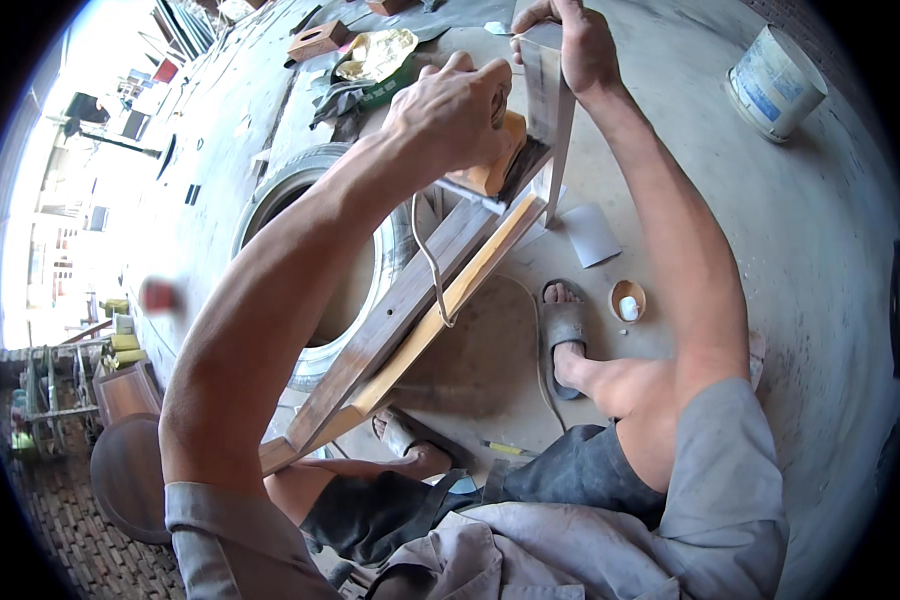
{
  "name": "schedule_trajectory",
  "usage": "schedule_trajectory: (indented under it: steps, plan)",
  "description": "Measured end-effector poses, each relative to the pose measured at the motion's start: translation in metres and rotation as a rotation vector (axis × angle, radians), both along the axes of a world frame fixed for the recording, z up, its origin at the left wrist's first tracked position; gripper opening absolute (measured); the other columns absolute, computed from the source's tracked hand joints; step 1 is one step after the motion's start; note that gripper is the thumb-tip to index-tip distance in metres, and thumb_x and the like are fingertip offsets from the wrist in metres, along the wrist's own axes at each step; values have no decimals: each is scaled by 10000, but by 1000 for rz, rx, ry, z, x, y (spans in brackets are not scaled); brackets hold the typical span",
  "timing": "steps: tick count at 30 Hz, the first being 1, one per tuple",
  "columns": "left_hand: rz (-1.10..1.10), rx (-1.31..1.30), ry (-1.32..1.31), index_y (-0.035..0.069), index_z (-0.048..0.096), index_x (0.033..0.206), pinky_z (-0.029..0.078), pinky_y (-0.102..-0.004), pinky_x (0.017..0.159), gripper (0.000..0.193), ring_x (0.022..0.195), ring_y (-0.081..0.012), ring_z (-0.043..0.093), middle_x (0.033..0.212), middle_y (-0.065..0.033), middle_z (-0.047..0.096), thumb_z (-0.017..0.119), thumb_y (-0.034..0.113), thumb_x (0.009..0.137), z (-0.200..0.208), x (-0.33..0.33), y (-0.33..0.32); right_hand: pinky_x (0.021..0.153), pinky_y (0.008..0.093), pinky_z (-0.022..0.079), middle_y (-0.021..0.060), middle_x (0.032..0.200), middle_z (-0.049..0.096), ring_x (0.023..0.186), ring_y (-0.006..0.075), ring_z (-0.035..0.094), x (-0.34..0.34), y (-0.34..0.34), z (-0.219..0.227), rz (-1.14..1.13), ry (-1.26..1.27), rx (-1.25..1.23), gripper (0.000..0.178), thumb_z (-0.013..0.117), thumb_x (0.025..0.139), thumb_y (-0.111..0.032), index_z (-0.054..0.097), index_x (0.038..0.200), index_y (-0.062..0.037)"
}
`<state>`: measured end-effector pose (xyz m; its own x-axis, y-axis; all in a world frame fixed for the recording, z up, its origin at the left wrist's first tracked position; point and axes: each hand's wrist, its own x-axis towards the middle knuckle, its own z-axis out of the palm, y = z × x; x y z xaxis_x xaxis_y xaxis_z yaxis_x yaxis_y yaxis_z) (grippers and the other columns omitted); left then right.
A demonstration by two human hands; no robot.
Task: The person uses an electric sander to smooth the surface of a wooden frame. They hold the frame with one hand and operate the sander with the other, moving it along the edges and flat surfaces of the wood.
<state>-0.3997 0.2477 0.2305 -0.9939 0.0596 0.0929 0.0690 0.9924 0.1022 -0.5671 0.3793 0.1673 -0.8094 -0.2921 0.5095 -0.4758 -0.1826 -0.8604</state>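
A long wooden frame [390, 310] slants from my lap up to the far middle, and its far end stands raised. My left hand [455, 110] is wrapped round an orange-yellow power sander [495, 160], which sits against the frame near its far corner. A pale cord [432, 260] hangs from the sander over the frame's rails. Up at the far end, my right hand [580, 50] grips the top of the frame's upright piece [545, 90]. The underside of the sander is mostly hidden by my hand and the wood.
A tyre [395, 265] lies under the frame's left side. To the right are a paper sheet [590, 236], a small bowl [627, 300] with a white lump, and a white bucket [776, 85]. Far left of my hands sit a green basin [390, 80] and a brick-like block [318, 40].
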Motion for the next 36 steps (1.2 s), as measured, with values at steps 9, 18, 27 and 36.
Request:
schedule_trajectory:
  steps: [9, 18, 27, 36]
  plan:
    - [30, 61, -108, 132, 583, 1205, 588, -513, 858, 445, 1103, -404, 642, 1180, -143, 579, 807, 203, 828, 15, 102, -3, 756, 354, 545, 116, 751, 733, 740, 223, 706, -9, 1, -9, 36, -63, -33, 759, 355, 1093, -589, 729, 783, -5]
    - [47, 67, -101, 108, 619, 1183, 611, -509, 724, 386, 1029, -397, 628, 1164, -166, 585, 771, 194, 839, 24, 163, -10, 736, 360, 544, 112, 727, 725, 704, 218, 698, 3, -4, -1, 5, -79, 0, 794, 337, 1095, -616, 732, 767, -10]
    - [-24, 93, -42, 129, 607, 1163, 599, -522, 749, 364, 1065, -404, 633, 1126, -152, 592, 758, 188, 837, 14, 119, -5, 729, 353, 545, 112, 698, 708, 695, 219, 697, 0, -1, 0, -5, -36, -75, 788, 343, 1097, -609, 715, 754, -6]
    - [73, 90, -112, 120, 626, 1186, 603, -504, 776, 424, 1064, -397, 633, 1164, -148, 586, 798, 182, 804, 23, 150, -17, 666, 355, 549, 120, 681, 701, 650, 229, 694, 13, -4, 6, 102, -150, -79, 783, 350, 1092, -618, 710, 755, -10]
